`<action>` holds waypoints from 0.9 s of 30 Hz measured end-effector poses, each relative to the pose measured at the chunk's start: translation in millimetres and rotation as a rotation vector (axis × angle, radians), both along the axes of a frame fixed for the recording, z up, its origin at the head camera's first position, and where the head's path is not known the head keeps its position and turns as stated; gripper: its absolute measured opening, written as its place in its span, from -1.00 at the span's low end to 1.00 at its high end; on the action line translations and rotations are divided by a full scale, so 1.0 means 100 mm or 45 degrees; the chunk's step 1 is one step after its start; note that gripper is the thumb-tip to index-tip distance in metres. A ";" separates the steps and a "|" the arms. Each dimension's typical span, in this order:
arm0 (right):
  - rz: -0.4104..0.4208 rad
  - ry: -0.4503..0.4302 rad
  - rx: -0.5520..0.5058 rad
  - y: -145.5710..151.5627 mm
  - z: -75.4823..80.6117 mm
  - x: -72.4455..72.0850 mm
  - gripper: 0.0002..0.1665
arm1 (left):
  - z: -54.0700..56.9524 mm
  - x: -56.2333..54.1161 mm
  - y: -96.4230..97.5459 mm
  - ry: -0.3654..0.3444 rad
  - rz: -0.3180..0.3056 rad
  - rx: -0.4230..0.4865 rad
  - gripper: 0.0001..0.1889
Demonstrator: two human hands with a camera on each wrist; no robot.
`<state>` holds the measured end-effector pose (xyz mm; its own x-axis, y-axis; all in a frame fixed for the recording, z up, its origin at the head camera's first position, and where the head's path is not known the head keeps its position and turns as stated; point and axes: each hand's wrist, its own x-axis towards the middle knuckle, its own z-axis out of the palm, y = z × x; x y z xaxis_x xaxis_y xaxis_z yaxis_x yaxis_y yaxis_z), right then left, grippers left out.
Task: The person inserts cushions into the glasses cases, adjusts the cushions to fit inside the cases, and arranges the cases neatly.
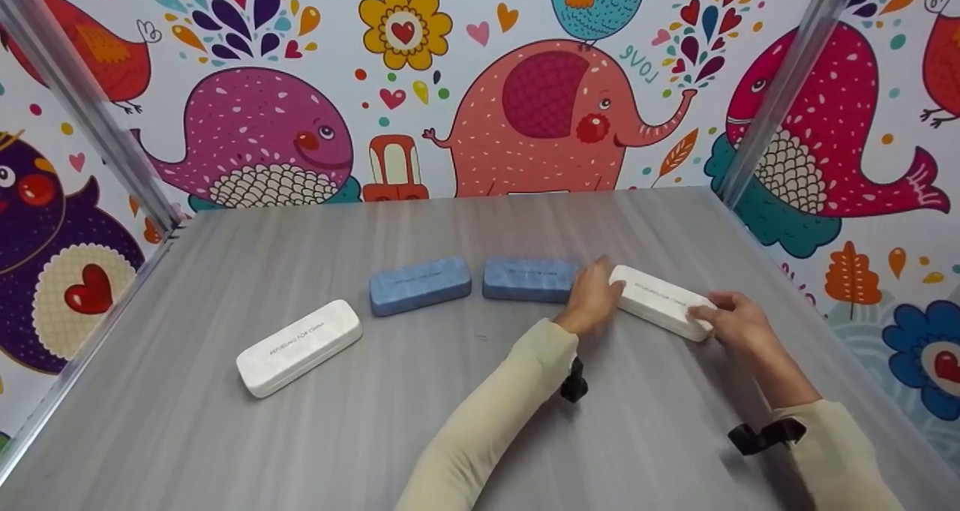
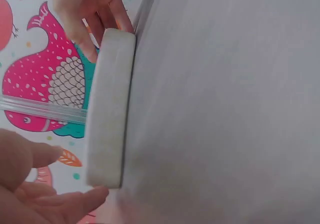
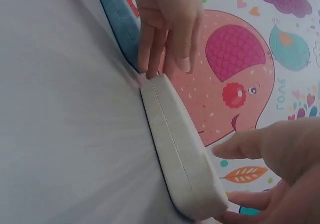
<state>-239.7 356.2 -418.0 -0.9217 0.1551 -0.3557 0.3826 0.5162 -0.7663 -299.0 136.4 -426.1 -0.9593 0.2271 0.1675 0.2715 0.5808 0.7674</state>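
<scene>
A white oblong case (image 1: 660,301) with printed lettering lies slanted on the right of the table. At its left end is my left hand (image 1: 592,297); the left wrist view shows the fingertips (image 2: 97,196) at the case's end and the thumb held away. My right hand (image 1: 742,327) is at the right end, fingers fairly straight against the end face and thumb over the top edge. In the right wrist view the white case (image 3: 175,149) rests on the table between both hands. A blue case (image 1: 529,280) lies just left of my left hand.
Another blue case (image 1: 420,286) sits left of centre, and a second white case (image 1: 300,348) lies slanted farther left. They stand in an arc on the grey table (image 1: 480,413). A patterned wall (image 1: 480,31) and metal posts (image 1: 787,83) bound the back.
</scene>
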 end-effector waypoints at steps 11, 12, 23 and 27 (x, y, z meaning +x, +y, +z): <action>0.080 0.361 0.214 -0.31 0.04 -0.13 -0.13 | 0.17 -0.06 -0.52 0.110 -0.003 -0.022 -0.52; 0.085 0.388 0.231 -0.33 0.04 -0.14 -0.12 | 0.19 -0.07 -0.58 0.105 -0.004 -0.020 -0.51; 0.264 0.476 0.397 -0.60 0.14 -0.37 0.02 | 0.32 -0.20 -1.27 0.163 0.028 -0.128 -0.47; 0.361 0.467 0.548 -0.68 0.23 -0.49 0.15 | 0.38 -0.27 -1.56 0.145 0.069 -0.181 -0.41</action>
